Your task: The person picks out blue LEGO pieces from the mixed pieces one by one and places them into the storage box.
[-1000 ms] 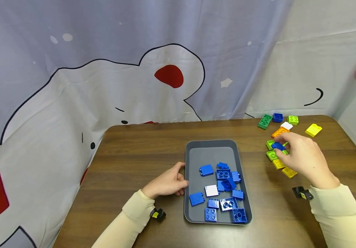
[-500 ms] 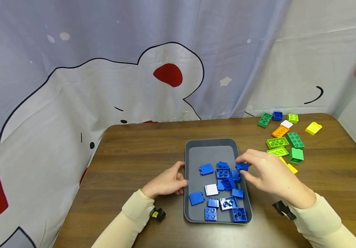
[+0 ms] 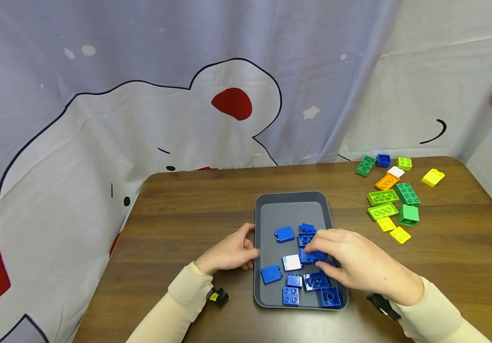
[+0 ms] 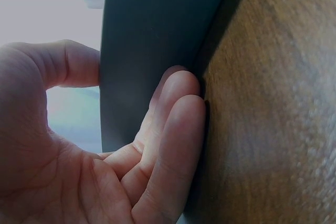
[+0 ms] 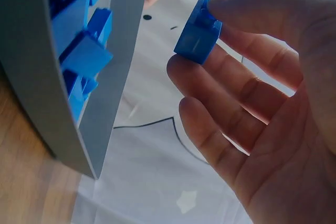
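Note:
A grey tray (image 3: 290,209) holding several blue toy bricks and one white-looking brick (image 3: 292,263) lies near the table's middle. At its left side, my left hand (image 3: 230,250) grips the wall, thumb at the rim and fingers (image 4: 178,135) low against the outside. My right hand (image 3: 353,259) is over the tray's right half, covering some of the bricks there. Between thumb and fingertips it pinches a small blue toy brick (image 5: 197,38), which shows above the tray rim in the right wrist view.
Right of the tray, loose bricks lie on the wooden table (image 3: 194,205): green bricks (image 3: 408,215), lime bricks (image 3: 383,197), yellow bricks (image 3: 400,235), an orange brick (image 3: 387,181) and a blue brick (image 3: 383,160). A patterned curtain (image 3: 143,128) hangs behind the table.
My right hand has carried the blue toy brick leftward from the loose pile, across the tray's right rim and over the bricks inside. My left hand has stayed at the tray.

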Demonstrator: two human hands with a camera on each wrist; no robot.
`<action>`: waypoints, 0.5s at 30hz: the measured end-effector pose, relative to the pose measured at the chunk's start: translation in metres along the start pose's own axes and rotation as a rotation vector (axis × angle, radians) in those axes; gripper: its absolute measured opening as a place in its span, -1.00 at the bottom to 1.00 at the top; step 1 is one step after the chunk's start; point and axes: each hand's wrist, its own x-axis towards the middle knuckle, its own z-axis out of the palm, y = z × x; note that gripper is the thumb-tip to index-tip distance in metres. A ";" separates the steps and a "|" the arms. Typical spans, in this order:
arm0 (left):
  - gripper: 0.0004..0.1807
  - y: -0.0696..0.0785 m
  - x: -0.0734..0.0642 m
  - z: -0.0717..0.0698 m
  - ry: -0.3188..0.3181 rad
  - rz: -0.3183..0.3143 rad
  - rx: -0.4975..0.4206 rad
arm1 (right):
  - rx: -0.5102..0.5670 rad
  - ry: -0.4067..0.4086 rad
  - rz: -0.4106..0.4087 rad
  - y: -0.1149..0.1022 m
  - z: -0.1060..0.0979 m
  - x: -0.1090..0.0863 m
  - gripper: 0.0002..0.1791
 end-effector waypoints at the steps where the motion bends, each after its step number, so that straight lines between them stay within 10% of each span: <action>1: -0.18 0.000 0.000 0.000 0.000 -0.001 0.000 | 0.002 0.000 -0.008 -0.002 0.000 0.000 -0.63; 15: -0.17 0.000 0.000 0.001 0.009 0.000 0.011 | -0.022 -0.008 -0.050 -0.016 -0.003 -0.002 -0.55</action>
